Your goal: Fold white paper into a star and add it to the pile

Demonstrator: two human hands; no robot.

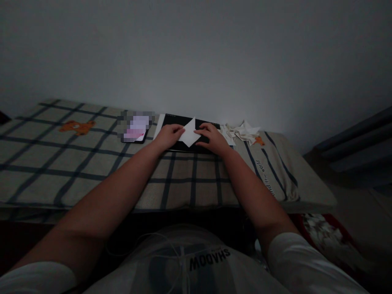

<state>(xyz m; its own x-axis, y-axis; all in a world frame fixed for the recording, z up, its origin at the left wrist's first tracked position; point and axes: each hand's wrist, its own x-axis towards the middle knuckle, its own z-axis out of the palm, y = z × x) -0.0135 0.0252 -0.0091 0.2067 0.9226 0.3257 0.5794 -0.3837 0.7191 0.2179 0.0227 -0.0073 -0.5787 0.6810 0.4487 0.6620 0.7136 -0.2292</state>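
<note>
A folded piece of white paper (190,134), pointed at top and bottom, lies over a black flat board or folder (174,119). My left hand (170,135) has its thumb and fingers closed on the paper's left edge. At the right edge, a fingertip of my right hand (212,138) touches the paper; its thumb and fingers are spread apart. Underneath, the black surface shows small light marks along its far edge.
A phone (134,130) with a lit, partly blurred screen lies to the left. Crumpled cloth and white paper (243,130) lie to the right. The checked cloth (101,163) covers the table, which meets a plain wall (196,53). A red container (343,232) stands low at right.
</note>
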